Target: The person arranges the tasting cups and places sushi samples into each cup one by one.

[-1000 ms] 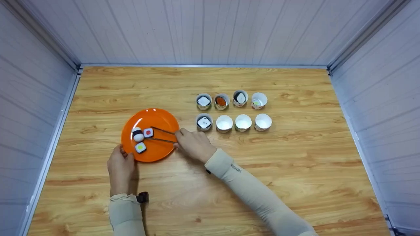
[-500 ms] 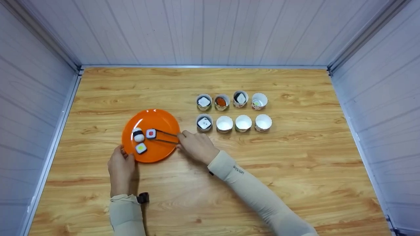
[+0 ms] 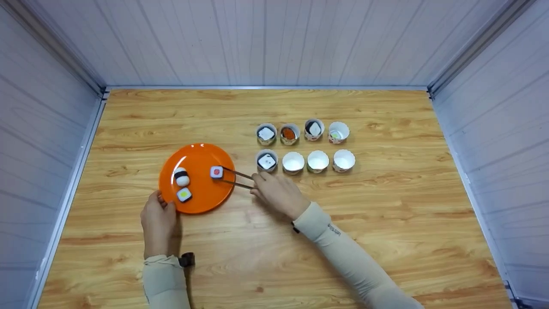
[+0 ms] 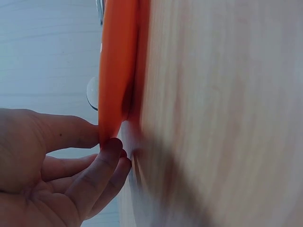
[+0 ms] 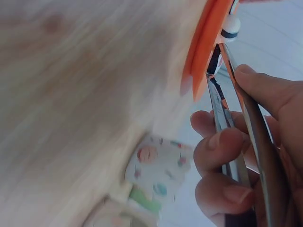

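Observation:
My left hand (image 3: 158, 223) pinches the near-left rim of the orange plate (image 3: 201, 199), thumb on top and fingers underneath in the left wrist view. Metal tongs (image 5: 253, 120) are gripped in my right hand (image 3: 279, 193). Between their tips is a square sushi roll piece (image 3: 216, 172), white with a red centre and dark sides, over the plate's right part. A white oval sushi piece with a black band (image 3: 181, 177) and a roll piece with a yellow-green centre (image 3: 184, 195) lie on the plate's left side.
Two rows of paper cups stand right of the plate. A front-left cup (image 3: 266, 168) and the back-row cups, such as the one with an orange piece (image 3: 290, 140), hold pieces. Bare white insides show in the other front cups, including the rightmost (image 3: 344, 160). Panel walls (image 3: 266, 43) surround the table.
My right hand has moved right, and the tongs have carried the red-centred roll piece from beside the banded piece toward the plate's right side. My left hand stays at the rim.

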The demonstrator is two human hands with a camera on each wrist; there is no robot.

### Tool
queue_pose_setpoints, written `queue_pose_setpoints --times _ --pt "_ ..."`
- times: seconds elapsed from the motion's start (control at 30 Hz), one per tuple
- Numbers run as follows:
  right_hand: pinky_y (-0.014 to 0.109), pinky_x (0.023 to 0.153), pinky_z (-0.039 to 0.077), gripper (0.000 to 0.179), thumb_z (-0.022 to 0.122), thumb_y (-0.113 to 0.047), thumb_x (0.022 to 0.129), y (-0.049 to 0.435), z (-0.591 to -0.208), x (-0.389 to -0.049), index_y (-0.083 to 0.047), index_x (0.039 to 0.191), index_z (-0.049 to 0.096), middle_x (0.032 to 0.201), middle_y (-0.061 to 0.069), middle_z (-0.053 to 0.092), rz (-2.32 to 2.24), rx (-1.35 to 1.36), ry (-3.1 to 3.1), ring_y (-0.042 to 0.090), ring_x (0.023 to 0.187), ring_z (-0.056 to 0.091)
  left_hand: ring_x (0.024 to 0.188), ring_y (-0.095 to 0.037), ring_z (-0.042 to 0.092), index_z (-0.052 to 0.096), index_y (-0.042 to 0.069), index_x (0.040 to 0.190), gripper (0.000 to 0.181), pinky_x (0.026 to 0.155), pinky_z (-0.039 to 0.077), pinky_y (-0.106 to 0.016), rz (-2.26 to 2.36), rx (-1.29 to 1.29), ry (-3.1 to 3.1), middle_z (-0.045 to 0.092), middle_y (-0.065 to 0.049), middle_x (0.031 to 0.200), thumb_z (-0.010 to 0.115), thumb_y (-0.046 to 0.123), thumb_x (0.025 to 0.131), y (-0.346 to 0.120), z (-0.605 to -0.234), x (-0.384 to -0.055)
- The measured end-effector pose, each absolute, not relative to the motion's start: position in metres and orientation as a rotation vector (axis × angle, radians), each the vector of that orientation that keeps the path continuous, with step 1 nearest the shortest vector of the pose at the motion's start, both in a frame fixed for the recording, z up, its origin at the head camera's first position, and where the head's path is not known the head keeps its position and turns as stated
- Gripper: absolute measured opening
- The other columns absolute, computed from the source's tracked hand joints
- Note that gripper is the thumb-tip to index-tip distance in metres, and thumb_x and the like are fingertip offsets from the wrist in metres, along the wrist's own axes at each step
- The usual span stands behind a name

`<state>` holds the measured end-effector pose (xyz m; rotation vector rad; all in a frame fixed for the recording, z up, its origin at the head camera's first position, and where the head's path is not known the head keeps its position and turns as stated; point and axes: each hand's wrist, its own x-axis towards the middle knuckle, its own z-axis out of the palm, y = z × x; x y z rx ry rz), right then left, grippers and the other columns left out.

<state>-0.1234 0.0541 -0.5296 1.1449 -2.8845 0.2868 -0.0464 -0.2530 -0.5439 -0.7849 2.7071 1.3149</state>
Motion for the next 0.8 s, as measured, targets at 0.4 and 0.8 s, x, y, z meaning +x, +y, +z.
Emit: queue_pose_setpoints --times 0.4,0.8 --pt "0.039 0.048 0.05 0.036 0.058 -0.034 0.102 0.105 -0.513 -0.12 -0.008 0.126 0.058 0.101 0.008 0.065 0.395 1.031 -2.941 0.028 0.063 0.062 0.12 -0.041 0.052 0.036 -0.013 0.146 0.051 0.104 0.043 -0.05 1.311 -0.802 2.675 0.052 -0.031 0.131 0.049 0.002 0.099 -0.252 -0.543 -0.048" --pt "0.04 0.044 0.047 0.035 0.064 -0.029 0.099 0.157 -0.5 -0.111 -0.005 0.125 0.06 0.09 0.008 0.063 0.447 0.931 -2.815 0.026 0.058 0.059 0.12 -0.043 0.053 0.035 -0.014 0.146 0.052 0.104 0.043 -0.052 1.329 -0.765 2.705 0.053 -0.033 0.131 0.05 0.002 0.099 -0.252 -0.543 -0.046"
